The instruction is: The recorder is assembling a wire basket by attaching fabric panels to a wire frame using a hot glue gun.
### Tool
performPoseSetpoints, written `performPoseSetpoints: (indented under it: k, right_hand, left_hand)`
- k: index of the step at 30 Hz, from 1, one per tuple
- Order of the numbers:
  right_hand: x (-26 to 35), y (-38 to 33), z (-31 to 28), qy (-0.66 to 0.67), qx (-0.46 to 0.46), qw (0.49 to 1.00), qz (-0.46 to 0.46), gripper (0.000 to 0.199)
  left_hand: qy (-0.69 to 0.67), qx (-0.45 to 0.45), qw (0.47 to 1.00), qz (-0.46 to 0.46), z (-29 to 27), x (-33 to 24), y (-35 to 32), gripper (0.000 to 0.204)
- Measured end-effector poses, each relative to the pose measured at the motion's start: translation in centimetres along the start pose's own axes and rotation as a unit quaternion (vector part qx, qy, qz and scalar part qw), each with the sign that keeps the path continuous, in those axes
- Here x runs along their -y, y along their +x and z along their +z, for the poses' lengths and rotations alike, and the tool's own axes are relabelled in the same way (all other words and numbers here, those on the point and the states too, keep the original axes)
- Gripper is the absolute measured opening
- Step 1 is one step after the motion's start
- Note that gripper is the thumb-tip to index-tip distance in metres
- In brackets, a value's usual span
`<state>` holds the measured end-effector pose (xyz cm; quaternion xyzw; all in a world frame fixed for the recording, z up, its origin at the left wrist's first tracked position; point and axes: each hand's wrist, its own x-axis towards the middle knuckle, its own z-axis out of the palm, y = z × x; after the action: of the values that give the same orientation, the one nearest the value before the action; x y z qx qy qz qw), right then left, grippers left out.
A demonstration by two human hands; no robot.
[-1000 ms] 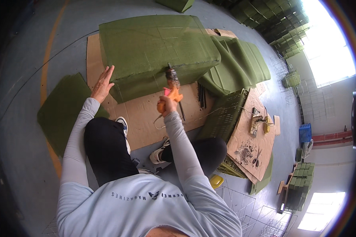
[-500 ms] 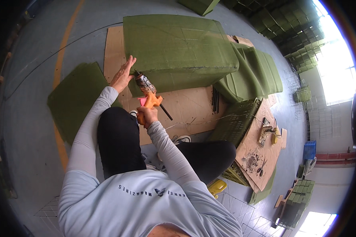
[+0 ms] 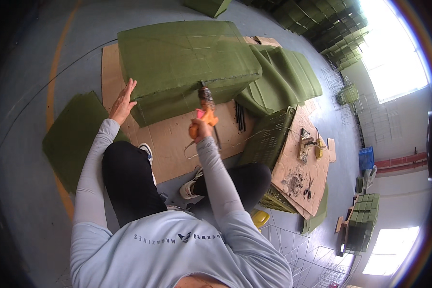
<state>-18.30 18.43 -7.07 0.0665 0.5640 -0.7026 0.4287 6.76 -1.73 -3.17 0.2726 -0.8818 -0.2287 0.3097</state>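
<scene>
My right hand point(image 3: 202, 128) grips the handle of an orange glue gun point(image 3: 208, 116). Its dirty barrel points away from me, and the nozzle meets or nearly meets the near top edge of a large green felt-covered box point(image 3: 187, 53). From the gun's rear sticks out a black glue stick point(image 3: 218, 139). At the box's near left corner my left hand point(image 3: 123, 104) rests with fingers stretched out, touching the edge. A dark seam runs along that edge. Underneath the box lies a cardboard sheet point(image 3: 170, 161), with several black glue sticks point(image 3: 239, 116) on it to the right.
Loose green felt point(image 3: 285, 72) is heaped right of the box; a flat green panel point(image 3: 74, 139) lies left. Cardboard point(image 3: 295, 165) covering a green crate point(image 3: 264, 144) holds scissors point(image 3: 308, 189) and a yellow-handled tool point(image 3: 319, 150). A cord runs from there toward my right hand.
My right hand has carried the glue gun rightward along the box's near edge. My left hand stays by the left corner. The whole view has shifted somewhat.
</scene>
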Motion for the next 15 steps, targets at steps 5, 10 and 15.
performPoseSetpoints:
  k: [5,10,15]
  right_hand:
    - [11.0,4.2,-4.1,-0.043,-0.068,0.989,-0.125,0.045]
    - [23.3,0.4,-7.8,-0.134,-0.165,0.934,-0.288,0.025]
    - [31.9,-4.0,-19.4,-0.260,-0.228,0.864,-0.366,0.019]
  left_hand:
    - [0.045,0.025,0.999,0.000,0.0,0.2,0.4,0.091]
    - [0.218,0.074,0.973,-0.027,-2.3,-0.7,0.1,0.071]
    - [0.287,0.031,0.957,0.003,0.6,-1.8,0.1,0.062]
